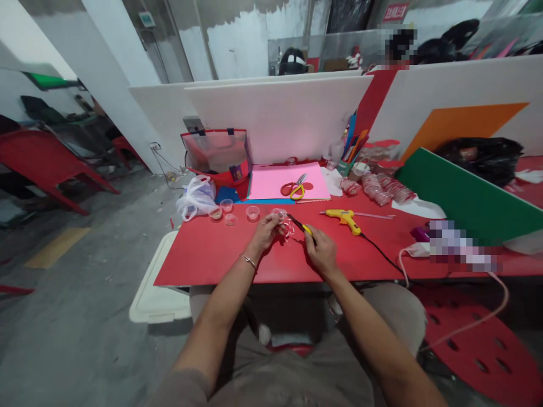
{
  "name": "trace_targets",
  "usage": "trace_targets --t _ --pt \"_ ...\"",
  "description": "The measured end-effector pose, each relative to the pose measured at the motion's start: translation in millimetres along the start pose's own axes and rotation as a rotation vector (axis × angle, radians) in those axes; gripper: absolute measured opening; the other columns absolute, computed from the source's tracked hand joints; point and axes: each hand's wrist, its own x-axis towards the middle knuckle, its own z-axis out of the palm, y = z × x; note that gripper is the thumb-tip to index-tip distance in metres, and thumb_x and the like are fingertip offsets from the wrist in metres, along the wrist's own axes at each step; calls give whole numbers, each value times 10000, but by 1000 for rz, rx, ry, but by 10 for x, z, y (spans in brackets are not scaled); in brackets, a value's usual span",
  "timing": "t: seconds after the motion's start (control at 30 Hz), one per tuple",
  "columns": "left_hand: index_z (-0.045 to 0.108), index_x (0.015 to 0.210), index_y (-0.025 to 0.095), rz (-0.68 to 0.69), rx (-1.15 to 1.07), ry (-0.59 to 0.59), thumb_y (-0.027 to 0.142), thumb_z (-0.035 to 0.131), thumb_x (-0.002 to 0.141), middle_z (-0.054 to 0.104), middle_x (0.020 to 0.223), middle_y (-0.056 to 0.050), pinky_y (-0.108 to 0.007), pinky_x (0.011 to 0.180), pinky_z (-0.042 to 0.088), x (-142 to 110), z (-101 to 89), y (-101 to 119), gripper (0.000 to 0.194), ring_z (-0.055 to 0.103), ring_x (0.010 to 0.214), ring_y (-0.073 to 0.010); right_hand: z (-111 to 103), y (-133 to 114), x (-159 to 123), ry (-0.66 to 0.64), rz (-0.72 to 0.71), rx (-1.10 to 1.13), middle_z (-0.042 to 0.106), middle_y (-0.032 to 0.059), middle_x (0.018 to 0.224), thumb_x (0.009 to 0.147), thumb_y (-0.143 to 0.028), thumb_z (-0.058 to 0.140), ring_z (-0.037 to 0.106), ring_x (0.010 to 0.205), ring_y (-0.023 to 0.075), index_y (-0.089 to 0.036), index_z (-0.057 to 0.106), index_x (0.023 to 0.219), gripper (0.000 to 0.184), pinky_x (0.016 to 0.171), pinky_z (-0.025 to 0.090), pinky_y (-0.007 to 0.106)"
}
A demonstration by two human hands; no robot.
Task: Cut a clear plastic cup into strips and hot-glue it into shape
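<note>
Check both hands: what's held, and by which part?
Left hand: small clear plastic piece, apparently by its edge; exact contact unclear. Right hand: yellow-and-black tool, by its rear handle end.

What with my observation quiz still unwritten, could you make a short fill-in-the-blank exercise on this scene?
1. The left hand holds a clear plastic piece; the black-and-yellow tool is in the ____ hand.
2. The glue gun has a body coloured ____.
3. The scissors lie on a sheet coloured ____.

Missing words: right; yellow; pink.
</note>
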Motion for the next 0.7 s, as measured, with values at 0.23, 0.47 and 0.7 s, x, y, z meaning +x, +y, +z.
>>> trace_targets --t 0.23,0.47,0.7 --pt "664 886 121 -16 27 6 592 919 718 710 684 -38 -221 523 516 10 -19 -44 561 650 524 -121 23 62 20 59 -7 114 803 125 1187 1061 -381 558 763 1075 249 -192 715 1335 368 999 609 405" --pt "679 871 111 -28 11 -48 586 900 756 719 706 -50 -213 538 537 -24 -2 -84 537 684 571 -131 63 90 -4 47 21 37 800 118 1243 1074 -340 542 772 1101 247 -203 701 1367 360 1013 615 413" --pt "680 904 121 -58 46 -59 599 867 790 711 676 -45 -245 486 540 -58 32 -96 527 640 503 -136 45 65 14 18 -46 74 818 124 1142 1060 -330 569 788 996 243 -191 720 1336 344 935 640 396"
